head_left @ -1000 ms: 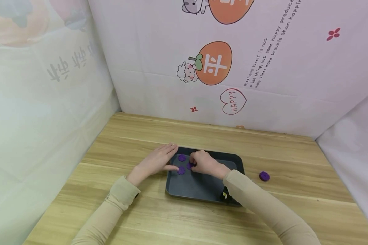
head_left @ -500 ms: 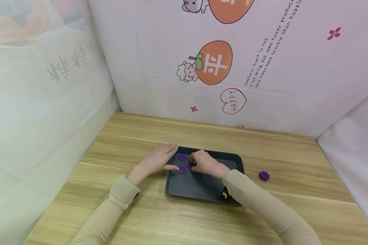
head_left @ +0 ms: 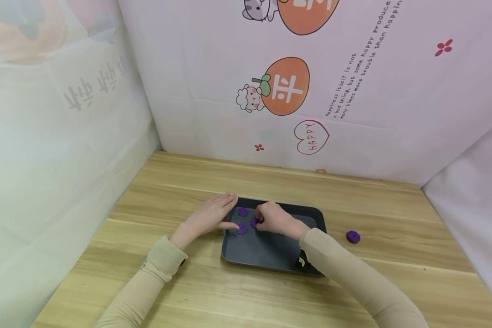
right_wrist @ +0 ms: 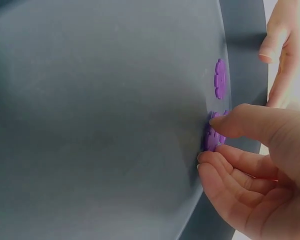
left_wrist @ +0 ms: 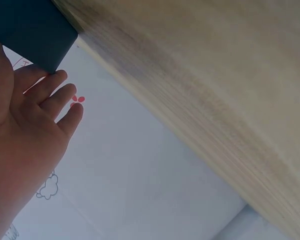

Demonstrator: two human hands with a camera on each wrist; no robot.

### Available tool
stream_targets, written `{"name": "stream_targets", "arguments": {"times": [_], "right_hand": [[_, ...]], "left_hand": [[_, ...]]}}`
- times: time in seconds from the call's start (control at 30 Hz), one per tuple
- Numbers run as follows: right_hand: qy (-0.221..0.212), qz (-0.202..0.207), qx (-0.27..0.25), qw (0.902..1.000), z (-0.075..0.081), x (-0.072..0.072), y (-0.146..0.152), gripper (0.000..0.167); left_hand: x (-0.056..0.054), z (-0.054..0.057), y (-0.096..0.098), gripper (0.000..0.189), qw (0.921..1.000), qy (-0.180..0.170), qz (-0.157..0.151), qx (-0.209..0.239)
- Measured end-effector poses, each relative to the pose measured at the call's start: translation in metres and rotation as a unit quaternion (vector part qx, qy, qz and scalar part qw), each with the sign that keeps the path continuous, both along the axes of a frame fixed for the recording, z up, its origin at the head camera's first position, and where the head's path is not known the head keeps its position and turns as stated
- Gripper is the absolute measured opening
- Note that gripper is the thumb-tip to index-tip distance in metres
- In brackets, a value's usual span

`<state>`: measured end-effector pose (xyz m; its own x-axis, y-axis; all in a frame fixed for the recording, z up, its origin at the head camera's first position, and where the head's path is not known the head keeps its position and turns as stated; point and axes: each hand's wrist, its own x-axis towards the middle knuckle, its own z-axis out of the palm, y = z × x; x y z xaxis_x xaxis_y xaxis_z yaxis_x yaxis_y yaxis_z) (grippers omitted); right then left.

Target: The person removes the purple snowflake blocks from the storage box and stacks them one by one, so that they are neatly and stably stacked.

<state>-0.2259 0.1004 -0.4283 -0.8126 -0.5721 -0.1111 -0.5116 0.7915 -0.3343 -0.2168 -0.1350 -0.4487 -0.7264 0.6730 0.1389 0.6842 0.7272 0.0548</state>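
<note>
Inside the dark rectangular tray [head_left: 262,250], the right hand [head_left: 275,219] pinches a purple flower-shaped disc [head_left: 253,222]; two matching discs [head_left: 243,212] lie near the tray's left end, whose rim the left hand [head_left: 209,216] touches, fingers extended.

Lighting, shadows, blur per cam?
Head: bright, mostly even light; tray readable, its purple pieces small. Left wrist: dim; left hand shaded, wooden table soft toward the upper right. Right wrist: soft shadow on the tray beside the right hand; bright patches past the tray washed out.
</note>
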Motion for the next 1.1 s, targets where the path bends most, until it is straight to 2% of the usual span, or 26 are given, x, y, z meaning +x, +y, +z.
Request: {"name": "stream_targets", "arguments": {"times": [0.37,0.67,1.1], "right_hand": [[0.015,-0.003,-0.021,0.9996,0.008,0.006,0.020,0.021],[0.020,-0.018,-0.020,0.9994,0.011,0.010,0.044,0.020],[0.024,-0.042,-0.036,0.9982,0.020,0.011,0.075,0.020]], "left_hand": [[0.001,-0.001,0.000,0.086,1.0000,-0.006,0.000,0.002],[-0.002,-0.003,0.001,0.087,1.0000,-0.009,-0.001,-0.001],[0.000,-0.001,0.001,0.086,0.9999,-0.011,-0.002,0.008]]}}
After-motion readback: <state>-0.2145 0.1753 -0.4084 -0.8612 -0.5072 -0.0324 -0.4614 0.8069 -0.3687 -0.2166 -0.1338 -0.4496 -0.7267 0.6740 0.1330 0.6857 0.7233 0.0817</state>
